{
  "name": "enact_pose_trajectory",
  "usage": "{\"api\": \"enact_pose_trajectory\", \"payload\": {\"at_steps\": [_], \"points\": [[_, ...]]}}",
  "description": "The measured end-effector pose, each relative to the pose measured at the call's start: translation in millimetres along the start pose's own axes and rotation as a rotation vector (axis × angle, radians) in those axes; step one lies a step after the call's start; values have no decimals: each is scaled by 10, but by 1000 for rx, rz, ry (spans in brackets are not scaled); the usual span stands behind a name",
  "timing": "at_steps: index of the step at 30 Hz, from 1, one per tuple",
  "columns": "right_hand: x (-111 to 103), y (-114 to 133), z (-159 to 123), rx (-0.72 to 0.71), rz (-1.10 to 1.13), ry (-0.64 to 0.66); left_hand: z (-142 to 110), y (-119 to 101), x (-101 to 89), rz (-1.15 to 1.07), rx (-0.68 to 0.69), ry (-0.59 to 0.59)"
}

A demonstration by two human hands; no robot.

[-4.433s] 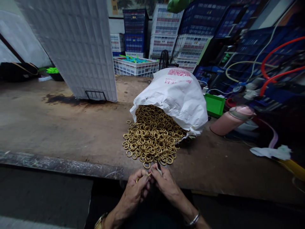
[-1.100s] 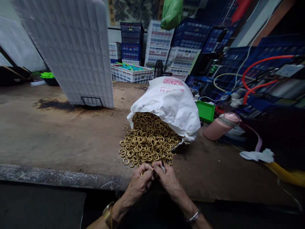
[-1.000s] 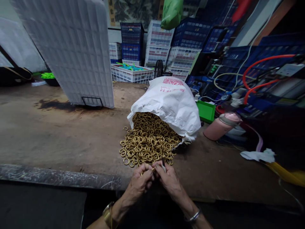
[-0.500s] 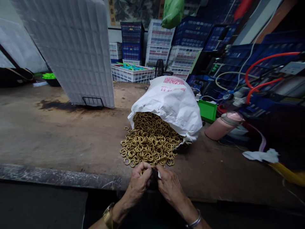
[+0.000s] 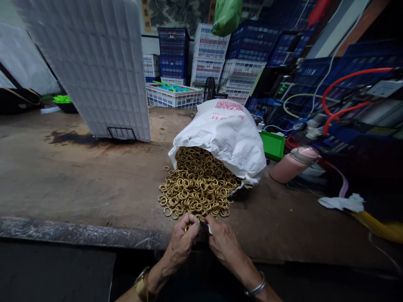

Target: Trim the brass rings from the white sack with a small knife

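My left hand [image 5: 181, 240] is closed around a brass-coloured ring [image 5: 187, 228] at the table's front edge. Close beside it, my right hand [image 5: 225, 242] pinches a small dark, flat piece [image 5: 204, 226] with a whitish end; its kind I cannot make out. The fingertips of both hands nearly meet, and the lower fingers are hidden. Just beyond them lies a heap of brass-coloured rings [image 5: 197, 191]. The rings spill from the mouth of a white woven sack [image 5: 220, 136] lying on its side.
On the wooden table [image 5: 78, 180] a tall white ribbed panel [image 5: 94, 71] stands at left. To the right are a green tray [image 5: 272, 145], a pink bottle [image 5: 294, 165] and a crumpled white cloth [image 5: 341, 203]. Stacked crates [image 5: 209, 54] fill the back.
Both hands keep almost the same place and grip. The dark piece between them shows less than before. The whole view has shifted slightly.
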State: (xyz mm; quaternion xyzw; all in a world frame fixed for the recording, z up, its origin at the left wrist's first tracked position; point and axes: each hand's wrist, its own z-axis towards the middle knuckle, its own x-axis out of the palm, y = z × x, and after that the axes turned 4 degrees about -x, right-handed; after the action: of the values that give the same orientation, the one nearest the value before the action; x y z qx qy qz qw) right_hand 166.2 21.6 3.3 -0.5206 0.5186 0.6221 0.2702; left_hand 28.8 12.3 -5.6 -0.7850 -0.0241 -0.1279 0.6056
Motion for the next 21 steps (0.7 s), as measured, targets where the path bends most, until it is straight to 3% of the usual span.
{"api": "enact_pose_trajectory", "payload": {"at_steps": [5, 11, 14, 18, 21], "points": [[-33, 39, 17, 64, -18, -24, -54, -103, -7, 11, -20, 35], [-94, -183, 81, 166, 46, -136, -200, -286, 36, 38, -31, 130], [-117, -188, 104, 157, 352, -244, -153, -264, 39, -26, -62, 87], [-111, -2, 92, 170, 880, -132, -75, -189, 31, -70, -69, 83], [-94, 110, 72, 146, 1050, -109, -71, -168, 32, -78, -49, 79]]}}
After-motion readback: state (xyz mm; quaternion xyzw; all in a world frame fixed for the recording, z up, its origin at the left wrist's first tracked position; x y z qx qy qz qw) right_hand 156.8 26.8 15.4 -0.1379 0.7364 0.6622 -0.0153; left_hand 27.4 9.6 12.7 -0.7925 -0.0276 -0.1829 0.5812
